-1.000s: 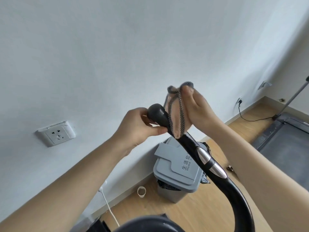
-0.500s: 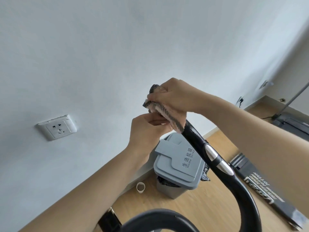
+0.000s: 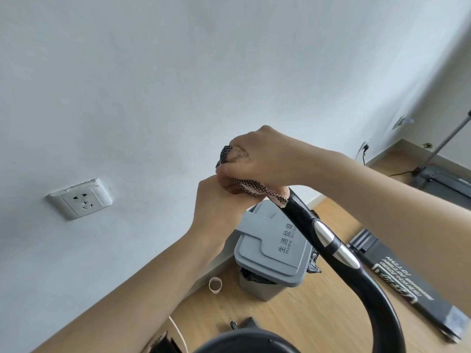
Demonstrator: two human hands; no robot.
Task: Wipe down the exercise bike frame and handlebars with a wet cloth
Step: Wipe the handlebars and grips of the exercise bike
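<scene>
Bin [image 3: 270, 250], grey, swing lid down, lid printed "Home Scrap" + Chinese chars. Black liner bag [image 3: 254, 278] shows at rim under lid front and bunches out at the side nearest the bar. Contents under lid not visible. Bin stands on wood floor [image 3: 318, 317] close to wall base. Small paper cup [image 3: 215, 285] lies on its side near bin, between bin and wall, mouth toward camera.

R hand [image 3: 262, 159]: fingers curled tight and pressed together, clamping cloth [image 3: 257, 191] over top end of handlebar [image 3: 302, 215]. Cloth = pink w/ dark checked weave, bunched; one strip trails out below the hand onto the bar.

L hand [image 3: 219, 202]: directly under R hand, touching it, back of hand to camera. Fingers tucked in toward bar end beneath cloth and hidden, so cannot tell whether they grip bar, cloth or neither.

Handlebar: black, long axis diagonal from lower right up-left to the wrapped tip; tip points up and toward wall. Lower stretch bends in an arc and leaves frame at bottom edge. Two silver plates [image 3: 322, 231] on mid-section, facing up.

Also in view: wall socket [image 3: 82, 200]; dark floor unit [image 3: 407, 284] w/ white lettering, beyond the bar
</scene>
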